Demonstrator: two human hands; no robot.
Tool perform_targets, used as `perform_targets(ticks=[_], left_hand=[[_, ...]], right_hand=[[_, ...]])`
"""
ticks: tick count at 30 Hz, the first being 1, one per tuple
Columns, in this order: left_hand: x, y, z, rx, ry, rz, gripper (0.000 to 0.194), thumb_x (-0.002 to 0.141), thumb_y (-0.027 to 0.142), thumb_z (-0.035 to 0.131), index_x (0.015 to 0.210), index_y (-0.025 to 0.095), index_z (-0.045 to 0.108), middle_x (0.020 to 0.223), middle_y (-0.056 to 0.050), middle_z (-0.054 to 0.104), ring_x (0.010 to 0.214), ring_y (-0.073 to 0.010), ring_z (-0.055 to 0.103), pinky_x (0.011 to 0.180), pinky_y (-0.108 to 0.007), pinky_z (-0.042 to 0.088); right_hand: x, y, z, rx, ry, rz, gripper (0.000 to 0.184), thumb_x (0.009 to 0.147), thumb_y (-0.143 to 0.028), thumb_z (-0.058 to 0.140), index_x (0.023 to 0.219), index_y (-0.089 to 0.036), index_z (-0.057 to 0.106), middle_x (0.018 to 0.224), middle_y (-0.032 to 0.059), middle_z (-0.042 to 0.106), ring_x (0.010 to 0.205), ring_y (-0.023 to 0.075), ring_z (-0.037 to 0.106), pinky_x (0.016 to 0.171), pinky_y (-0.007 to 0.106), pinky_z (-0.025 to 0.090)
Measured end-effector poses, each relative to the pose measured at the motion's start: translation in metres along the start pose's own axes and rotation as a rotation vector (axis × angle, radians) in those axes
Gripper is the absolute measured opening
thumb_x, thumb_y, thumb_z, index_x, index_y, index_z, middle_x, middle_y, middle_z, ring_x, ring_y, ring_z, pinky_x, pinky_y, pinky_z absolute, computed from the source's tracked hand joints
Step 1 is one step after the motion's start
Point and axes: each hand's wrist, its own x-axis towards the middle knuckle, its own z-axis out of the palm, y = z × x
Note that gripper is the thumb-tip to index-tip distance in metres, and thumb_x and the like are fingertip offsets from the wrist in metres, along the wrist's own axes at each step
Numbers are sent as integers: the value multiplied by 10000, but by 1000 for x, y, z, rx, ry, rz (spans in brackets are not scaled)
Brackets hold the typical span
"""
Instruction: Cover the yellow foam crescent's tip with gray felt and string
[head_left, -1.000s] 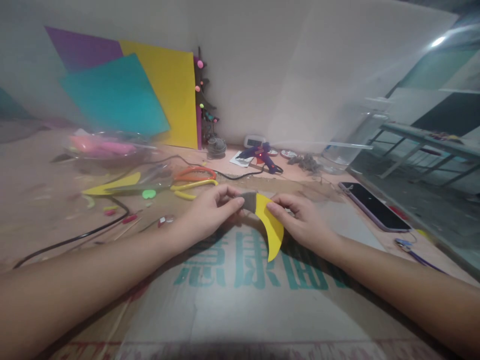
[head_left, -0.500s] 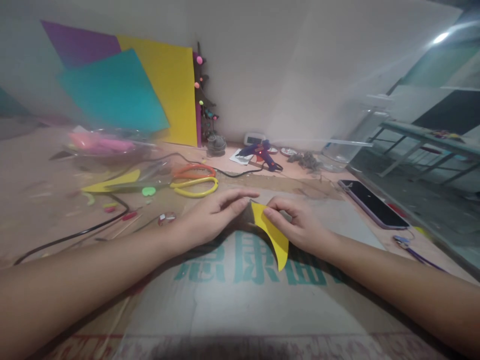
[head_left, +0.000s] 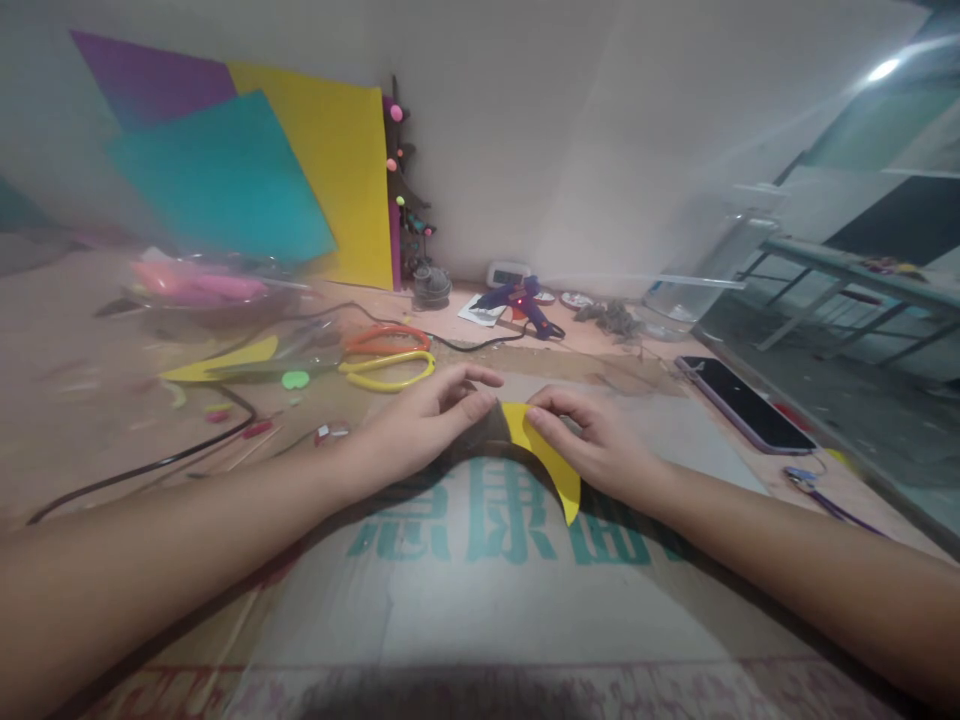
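A yellow crescent-shaped cutout (head_left: pixel 556 470), paper or thin foam, hangs over the printed cardboard with its pointed tip downward. A dark grey strip (head_left: pixel 491 428) covers or joins its left end. My left hand (head_left: pixel 442 415) is closed on the grey strip, its thumb in front and index finger raised; part of the strip is hidden by the fingers. My right hand (head_left: pixel 592 440) pinches the upper yellow part between thumb and index finger. Beneath both hands lies cardboard (head_left: pixel 465 620) with large green characters.
Scissors (head_left: pixel 390 372) with orange and yellow handles lie left of a glue gun (head_left: pixel 517 302), whose red light is on. A phone (head_left: pixel 742 402) rests at right, near a clear bottle (head_left: pixel 697 270). Coloured sheets (head_left: pixel 225 180) lean on the wall. A black cable (head_left: pixel 187 460) crosses the left side.
The yellow tip has swung to the right and slightly toward me, then risen a little. My left index finger has lifted and straightened. Both hands still hold the piece.
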Motion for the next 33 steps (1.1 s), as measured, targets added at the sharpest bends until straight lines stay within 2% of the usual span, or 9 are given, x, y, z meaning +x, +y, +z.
perform_targets(ticks=[4,6,9,15,18,21,23,28,33], left_hand=[[2,-2,2,-12,21,-17,304,872,450,577,987,173,619,866,-14,626,747,-139,562,654,-250,431],[2,-2,1,19,13,-46,266,868,426,584,859,164,626,810,-2,622,713,-127,548,646,-245,419],[3,-1,-1,22,12,-61,268,862,420,591,804,161,625,751,13,606,666,-113,521,613,-235,397],[2,-3,0,27,-72,-52,289,851,448,597,802,165,630,699,19,594,614,-108,504,567,-227,382],[1,-2,1,33,-40,-19,288,864,454,581,832,170,617,726,13,584,643,-115,515,577,-229,393],[-1,1,1,-72,-2,-38,303,907,468,512,999,189,586,724,16,569,636,-122,528,569,-234,408],[-1,2,0,-116,-52,-44,329,929,449,480,1136,209,567,724,12,584,665,-136,559,589,-244,432],[1,-2,-1,-92,-154,49,262,925,327,506,1124,214,632,1094,-60,671,1033,-192,608,889,-323,480],[3,-5,1,-165,-235,-28,274,888,338,571,1115,194,627,1050,-61,699,941,-183,654,827,-314,513]], right_hand=[[2,2,-1,37,41,39,230,929,-301,467,784,-171,591,690,1,600,637,121,533,584,230,400],[2,3,-1,74,13,64,248,931,-323,468,782,-170,593,702,3,597,647,122,529,586,232,400],[2,3,0,155,-64,106,274,933,-379,477,807,-169,599,737,8,590,672,128,527,593,236,408],[1,2,3,285,-102,161,232,925,-382,502,893,-176,605,774,-4,582,693,120,525,618,230,414],[2,2,3,231,-77,140,211,926,-352,503,863,-178,607,771,-4,599,707,123,536,643,237,416],[1,2,3,202,-77,133,208,926,-335,504,843,-179,614,767,0,621,707,127,550,647,243,423],[1,2,4,199,-83,127,212,926,-332,504,833,-180,618,756,-1,623,695,127,551,637,242,423],[1,3,6,193,-93,109,229,923,-340,519,796,-179,620,716,-17,609,656,109,527,600,227,399],[1,2,6,155,-83,89,219,919,-319,526,785,-177,626,707,-19,626,655,107,544,601,222,398]])
